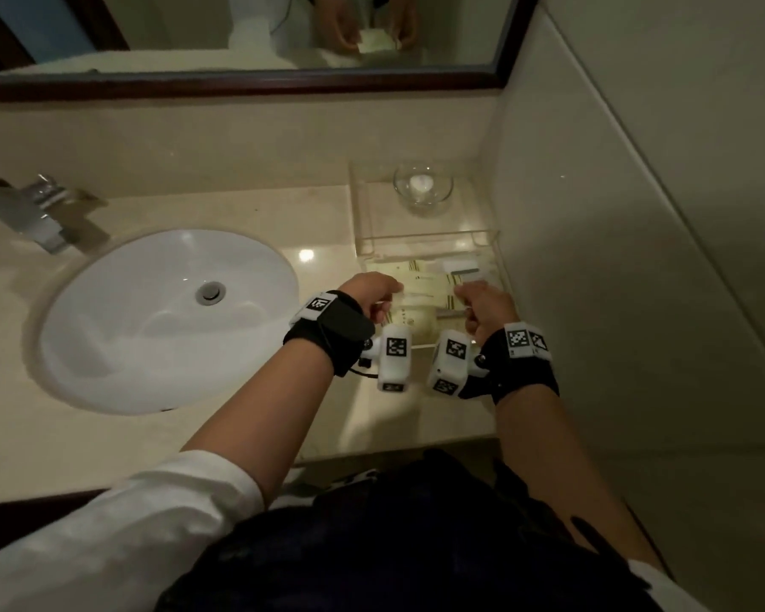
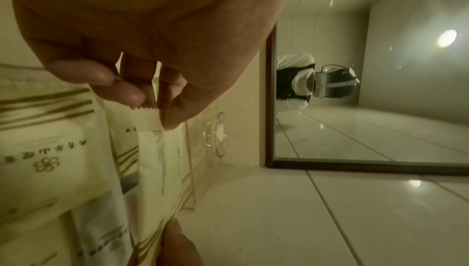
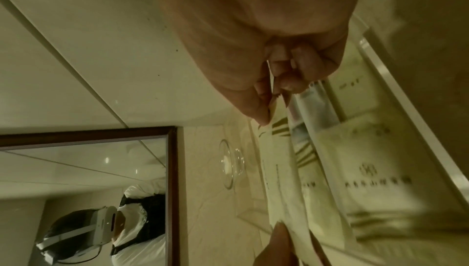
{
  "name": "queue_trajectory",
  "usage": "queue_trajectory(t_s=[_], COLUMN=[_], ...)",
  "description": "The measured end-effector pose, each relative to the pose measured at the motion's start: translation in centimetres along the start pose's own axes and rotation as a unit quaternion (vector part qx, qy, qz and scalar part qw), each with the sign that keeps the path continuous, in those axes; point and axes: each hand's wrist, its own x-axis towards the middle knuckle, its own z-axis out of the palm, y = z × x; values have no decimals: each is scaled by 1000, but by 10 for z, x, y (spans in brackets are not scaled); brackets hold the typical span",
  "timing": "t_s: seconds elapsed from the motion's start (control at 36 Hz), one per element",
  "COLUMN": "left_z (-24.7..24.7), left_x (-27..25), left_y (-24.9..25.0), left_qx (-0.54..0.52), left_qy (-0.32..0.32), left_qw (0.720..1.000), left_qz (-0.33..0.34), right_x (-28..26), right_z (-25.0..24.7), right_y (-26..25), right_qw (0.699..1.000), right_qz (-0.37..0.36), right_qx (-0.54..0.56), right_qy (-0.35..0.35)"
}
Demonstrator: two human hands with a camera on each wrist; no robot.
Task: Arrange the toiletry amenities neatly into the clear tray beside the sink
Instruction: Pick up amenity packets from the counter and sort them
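A clear tray (image 1: 489, 240), rectangular and low-walled, is set on the counter right of the sink, against the side wall. Several cream packets (image 1: 411, 318) printed with olive stripes and small lettering are laid flat and overlapping in its near half; a white razor pack (image 1: 462, 269) with a grey band is seen at the far right of them. One packet (image 2: 158, 156), with a serrated end, is held on edge above the others, pinched at its ends by the left hand (image 1: 372, 289) and the right hand (image 1: 484, 309). The packet's serrated end is seen close up in the left wrist view.
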Motion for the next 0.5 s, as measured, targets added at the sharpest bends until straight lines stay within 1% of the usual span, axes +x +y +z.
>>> queue_trajectory(t_s=[0.14, 0.25, 0.39, 0.5], left_z=[22, 36, 49, 55], left_x=[4, 8, 15, 21], left_y=[2, 3, 4, -1], left_qx=[34, 66, 89, 71], left_qy=[-19, -27, -31, -37], left_qw=[999, 997, 996, 997], left_qz=[-2, 1, 0, -22], right_x=[13, 23, 35, 36], right_z=[-25, -40, -50, -56], right_y=[-7, -9, -5, -3], right_qw=[1000, 995, 976, 957], right_qz=[7, -36, -70, -98], right_qx=[-28, -90, -201, -267], right_qy=[8, 24, 37, 48])
